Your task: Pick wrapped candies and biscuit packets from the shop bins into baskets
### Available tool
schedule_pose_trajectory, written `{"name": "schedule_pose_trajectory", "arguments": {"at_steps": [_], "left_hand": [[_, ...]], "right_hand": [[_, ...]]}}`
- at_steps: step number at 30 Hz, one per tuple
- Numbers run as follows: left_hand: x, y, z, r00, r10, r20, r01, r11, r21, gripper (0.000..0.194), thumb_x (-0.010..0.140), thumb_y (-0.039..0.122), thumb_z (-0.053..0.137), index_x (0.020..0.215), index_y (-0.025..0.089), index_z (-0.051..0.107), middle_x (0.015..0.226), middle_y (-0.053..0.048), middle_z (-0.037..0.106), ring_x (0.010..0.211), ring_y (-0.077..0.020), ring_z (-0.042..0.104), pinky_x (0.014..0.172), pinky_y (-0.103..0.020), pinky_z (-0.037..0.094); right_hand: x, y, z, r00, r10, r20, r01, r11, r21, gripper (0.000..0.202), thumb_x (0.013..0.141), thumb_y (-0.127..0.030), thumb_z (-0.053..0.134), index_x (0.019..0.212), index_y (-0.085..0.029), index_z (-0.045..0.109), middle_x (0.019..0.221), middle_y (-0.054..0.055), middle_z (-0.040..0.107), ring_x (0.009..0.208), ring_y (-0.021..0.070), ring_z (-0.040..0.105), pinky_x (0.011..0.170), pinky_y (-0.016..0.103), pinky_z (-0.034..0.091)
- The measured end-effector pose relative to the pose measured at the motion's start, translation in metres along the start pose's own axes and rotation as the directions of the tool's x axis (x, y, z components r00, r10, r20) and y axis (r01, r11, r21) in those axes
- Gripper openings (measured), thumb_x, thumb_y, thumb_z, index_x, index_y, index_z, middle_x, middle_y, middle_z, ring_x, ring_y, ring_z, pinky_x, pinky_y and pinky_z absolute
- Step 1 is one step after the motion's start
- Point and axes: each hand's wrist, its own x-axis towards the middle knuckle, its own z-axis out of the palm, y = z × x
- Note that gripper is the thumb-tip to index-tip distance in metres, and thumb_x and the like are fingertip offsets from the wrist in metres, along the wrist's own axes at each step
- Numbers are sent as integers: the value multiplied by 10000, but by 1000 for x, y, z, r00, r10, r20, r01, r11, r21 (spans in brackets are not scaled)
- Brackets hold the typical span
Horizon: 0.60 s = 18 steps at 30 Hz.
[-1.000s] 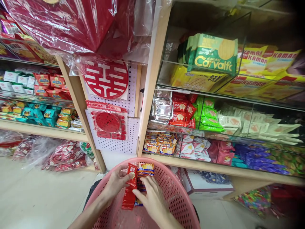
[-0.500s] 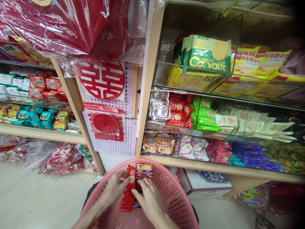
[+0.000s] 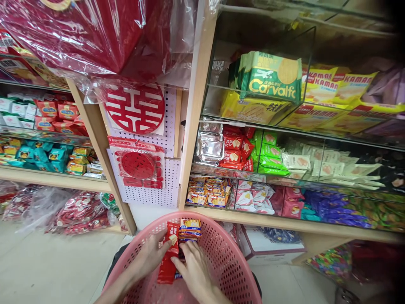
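In the pink perforated plastic basket [image 3: 236, 253], red snack packets [image 3: 172, 238] lie end to end beside a row of blue-and-orange snack packets [image 3: 190, 226]. From the left, my left hand [image 3: 148, 255] closes its thumb and fingers on the edge of the upper red packet. My right hand [image 3: 198, 268] rests over the blue-and-orange row, its thumb spread away from the fingers and touching the lower red packet. Its fingertips are partly hidden among the packets.
Glass-fronted shelves [image 3: 275, 181] of wrapped snacks stand ahead and right. More snack shelves [image 3: 47, 156] are on the left, above bagged red goods [image 3: 84, 209]. A plastic-wrapped dark red item [image 3: 88, 33] hangs overhead. A white box [image 3: 272, 249] sits below the right shelves.
The view has shifted slightly. My left hand stays on the upper red packet, and my right hand has moved only a little over the packets.
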Motion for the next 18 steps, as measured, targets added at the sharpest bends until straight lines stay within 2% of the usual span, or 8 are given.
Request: {"name": "schedule_pose_trajectory", "arguments": {"at_steps": [5, 9, 12, 16, 18], "left_hand": [[0, 7, 8, 1000, -4, 5, 5, 999, -51, 524, 762, 461, 426, 1159, 124, 485, 1150, -99, 583, 1080, -223, 506, 928, -338, 377], [-3, 11, 15, 998, -2, 58, 16, 968, -249, 524, 774, 481, 412, 1182, 154, 449, 1138, -55, 595, 1021, -187, 544, 913, -301, 401], [-4, 14, 20, 995, 7, 95, 28, 930, -368, 591, 756, 494, 435, 1220, 129, 412, 1174, -72, 571, 1083, -190, 508, 943, -297, 385], [0, 14, 24, 991, -123, 57, 135, 936, -326, 667, 716, 521, 455, 1242, 116, 394, 1191, -101, 557, 1165, -232, 437, 1006, -365, 317], [4, 12, 26, 987, -152, 51, 160, 942, -294, 706, 704, 528, 453, 1252, 92, 367, 1225, -117, 525, 1186, -233, 413, 1033, -375, 270]], "right_hand": [[3, 0, 2, 1000, 3, -1, -3, 1000, 5, 208, 793, -268, 486, 974, -224, 579, 1020, 46, 599, 988, 217, 528, 836, 330, 418], [4, 2, 4, 1000, -2, 0, 2, 1000, 14, 213, 806, -247, 460, 982, -222, 577, 1017, 49, 603, 994, 215, 529, 849, 334, 415], [5, 5, 8, 1000, -5, -16, 5, 1000, 19, 252, 807, -232, 454, 1035, -230, 561, 1048, 47, 598, 1013, 213, 524, 873, 338, 403], [7, 11, 22, 999, -2, -52, 1, 1000, -14, 282, 799, -242, 464, 1067, -251, 553, 1059, 49, 597, 1022, 228, 522, 881, 363, 396], [9, 15, 31, 998, 5, -67, -7, 1000, -28, 291, 792, -242, 475, 1072, -265, 550, 1054, 45, 600, 1021, 236, 522, 872, 376, 400]]}}
